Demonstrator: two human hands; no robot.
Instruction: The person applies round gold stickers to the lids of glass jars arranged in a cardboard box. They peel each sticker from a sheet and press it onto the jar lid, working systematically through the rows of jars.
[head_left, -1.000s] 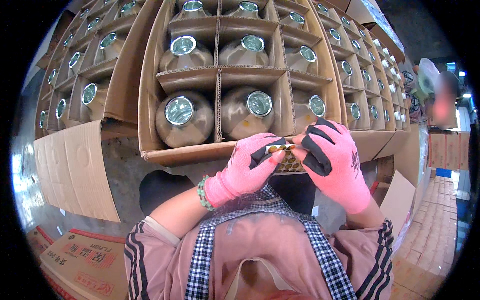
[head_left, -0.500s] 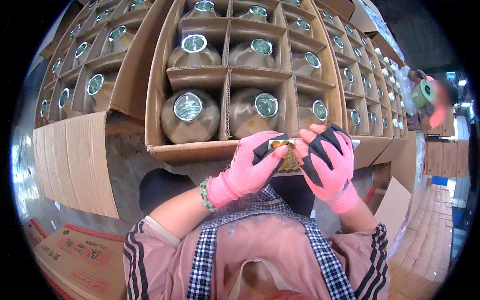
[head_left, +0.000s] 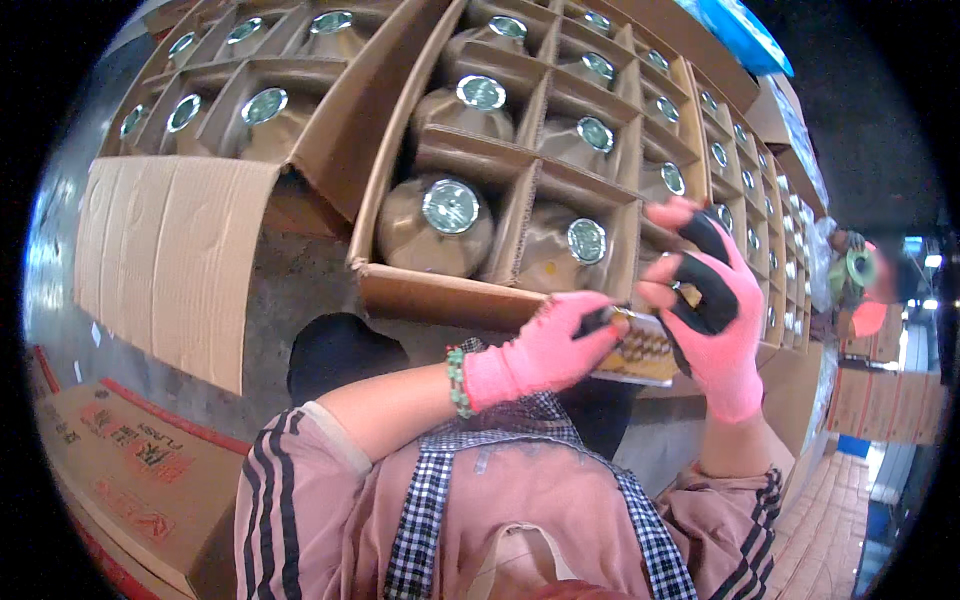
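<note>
My left hand (head_left: 560, 345), in a pink glove with dark fingertip patches and bare finger ends, pinches the edge of a sheet of small round gold-brown stickers (head_left: 645, 352). To the right of the sheet, my right hand (head_left: 722, 310), gloved alike, is raised with curled fingers. A tiny yellowish spot shows between its thumb and fingers, too blurred to name. Just beyond both hands stands an open divided carton (head_left: 450, 290) of rounded glass flasks (head_left: 435, 245) with silvery rims. A flask in the front row (head_left: 565, 250) bears a small orange dot.
Another divided carton (head_left: 180, 215) of flasks stands at left, its flap hanging down. More filled cartons (head_left: 745, 200) run off to the right. Printed flat cardboard (head_left: 140, 470) lies lower left. Farther right, a person holds a pale green round thing (head_left: 858, 265).
The view has turned, so the cartons sit farther right. My right hand has come off the sticker sheet and moved up and right. The left hand still holds the sheet, which shows more fully.
</note>
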